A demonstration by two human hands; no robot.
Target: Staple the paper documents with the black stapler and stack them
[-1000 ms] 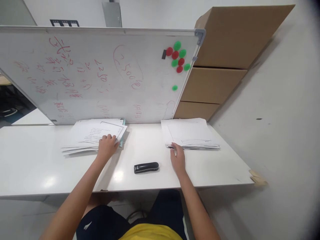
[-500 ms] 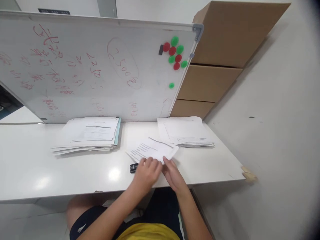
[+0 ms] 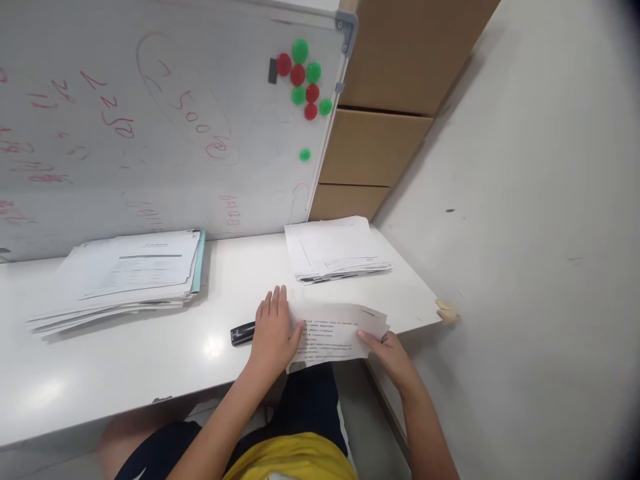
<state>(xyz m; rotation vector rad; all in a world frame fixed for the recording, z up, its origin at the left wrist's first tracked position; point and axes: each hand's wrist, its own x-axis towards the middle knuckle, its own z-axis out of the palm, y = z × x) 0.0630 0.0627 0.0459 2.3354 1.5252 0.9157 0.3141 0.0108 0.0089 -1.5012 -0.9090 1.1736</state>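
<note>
A few printed sheets [image 3: 336, 333] lie at the front edge of the white table [image 3: 125, 360], partly past the edge. My left hand [image 3: 274, 328] rests flat with fingers stretched on their left end. My right hand [image 3: 391, 352] grips their right end from below the table edge, thumb on top. A black stapler [image 3: 242, 333] lies just left of my left hand, partly hidden by it.
A thick paper pile [image 3: 123, 273] sits at the left, a thinner one [image 3: 334, 248] at the back right. A whiteboard [image 3: 165, 113] with red writing and magnets [image 3: 304, 80] leans behind. Cardboard boxes [image 3: 385, 100] stand at the right, and a wall.
My left hand took sheets from the left pile and brought them to the front edge. Both hands now hold them there, turned lengthwise. The view has shifted right.
</note>
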